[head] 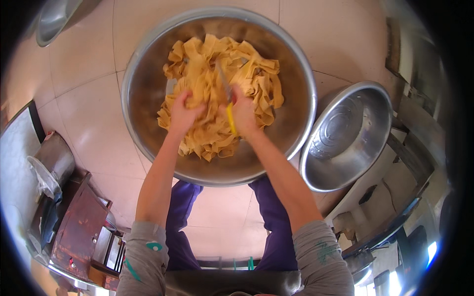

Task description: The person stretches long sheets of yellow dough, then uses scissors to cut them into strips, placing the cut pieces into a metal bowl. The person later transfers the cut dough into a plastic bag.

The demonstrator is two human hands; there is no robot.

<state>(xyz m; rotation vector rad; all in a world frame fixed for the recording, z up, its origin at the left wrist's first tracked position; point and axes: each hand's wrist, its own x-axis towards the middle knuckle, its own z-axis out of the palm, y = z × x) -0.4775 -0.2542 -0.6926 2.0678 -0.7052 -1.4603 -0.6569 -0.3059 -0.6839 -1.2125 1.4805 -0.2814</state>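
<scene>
A large round steel basin (148, 144) stands on the floor before me, between my knees. Wide, flat yellow strips of food (200, 63), resembling tofu skin or broad noodles, lie heaped inside it. My right hand (242, 113) grips a bladed tool with a yellow handle (232, 120). Its grey blade (224, 79) points away from me over the strips; blur hides whether it is a knife or scissors. At the near left of the heap, my left hand (185, 114) touches the strips, thumb apart from the fingers. Whether it pinches any strip is unclear.
A second steel basin (344, 137) leans at the right, close against the large one. Part of another metal vessel (55, 20) shows at the far left. A reddish-brown cabinet (76, 229) and a metal pot (57, 155) stand to the left. Pale tiles (89, 122) cover the floor.
</scene>
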